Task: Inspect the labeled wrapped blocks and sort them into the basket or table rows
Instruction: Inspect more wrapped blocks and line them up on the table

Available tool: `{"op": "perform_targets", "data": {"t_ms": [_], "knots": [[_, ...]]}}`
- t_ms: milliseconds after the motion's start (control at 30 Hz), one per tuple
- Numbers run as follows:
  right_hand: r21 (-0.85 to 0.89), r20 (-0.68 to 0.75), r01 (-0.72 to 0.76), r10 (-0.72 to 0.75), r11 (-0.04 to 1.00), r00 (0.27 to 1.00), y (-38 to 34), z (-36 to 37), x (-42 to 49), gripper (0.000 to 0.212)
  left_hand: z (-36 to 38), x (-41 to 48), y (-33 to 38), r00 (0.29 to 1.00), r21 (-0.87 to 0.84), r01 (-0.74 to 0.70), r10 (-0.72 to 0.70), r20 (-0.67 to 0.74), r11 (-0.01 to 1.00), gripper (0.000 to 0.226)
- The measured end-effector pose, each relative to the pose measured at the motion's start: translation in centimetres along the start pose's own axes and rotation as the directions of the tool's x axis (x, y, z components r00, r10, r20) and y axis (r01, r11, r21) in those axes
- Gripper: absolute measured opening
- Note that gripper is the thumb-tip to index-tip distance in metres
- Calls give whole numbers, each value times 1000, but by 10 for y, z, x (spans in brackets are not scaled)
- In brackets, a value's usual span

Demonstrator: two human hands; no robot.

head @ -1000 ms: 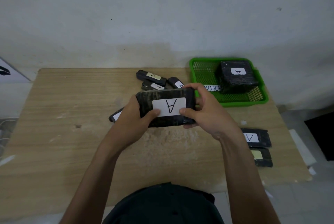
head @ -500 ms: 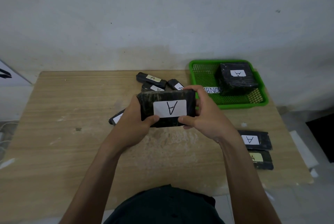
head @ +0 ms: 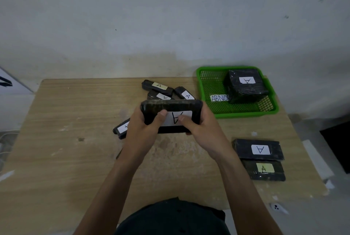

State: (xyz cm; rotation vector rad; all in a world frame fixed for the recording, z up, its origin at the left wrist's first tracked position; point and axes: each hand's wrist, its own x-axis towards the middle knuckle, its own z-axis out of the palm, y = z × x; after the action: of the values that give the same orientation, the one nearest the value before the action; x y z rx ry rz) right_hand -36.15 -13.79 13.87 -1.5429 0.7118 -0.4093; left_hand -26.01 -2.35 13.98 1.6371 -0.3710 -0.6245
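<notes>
Table (head: 56, 149), near right: yellow-labelled block (head: 264, 170) touching white-labelled block (head: 258, 149); centre, over the table: wrapped block (head: 171, 107) (white "A" label facing up), left hand (head: 141, 130) and right hand (head: 203, 130) curled round its ends, thumbs on the label; beyond: loose pile (head: 161, 90); far right: green basket (head: 236, 114) holding a stacked block (head: 246, 87).

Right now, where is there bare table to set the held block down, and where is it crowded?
Bare: the left half of the wooden table, up to the lone block beside the left hand; the strip between the green basket and the two-block row. Crowded: the pile behind the held block.
</notes>
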Motion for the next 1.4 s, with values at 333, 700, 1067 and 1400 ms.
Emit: {"op": "perform_targets", "data": {"t_ms": [333, 700, 1067, 1400], "knots": [[215, -164, -74, 111, 974, 980, -10, 16, -3, 15, 15, -10, 6, 976, -225, 131, -165, -141, 966, 20], [255, -404, -27, 132, 966, 905, -14, 39, -3, 23, 34, -11, 11, 947, -249, 19, -97, -305, 968, 15], [220, -350, -41, 118, 975, 929, -23, 31, -1, 18, 29, -5, 16, 964, -273, 10, -81, -252, 962, 30], [292, -394, 41, 81, 956, 916, -16, 32, 2, 22, 29, -3, 15, 971, -249, -11, -49, -233, 968, 36]]}}
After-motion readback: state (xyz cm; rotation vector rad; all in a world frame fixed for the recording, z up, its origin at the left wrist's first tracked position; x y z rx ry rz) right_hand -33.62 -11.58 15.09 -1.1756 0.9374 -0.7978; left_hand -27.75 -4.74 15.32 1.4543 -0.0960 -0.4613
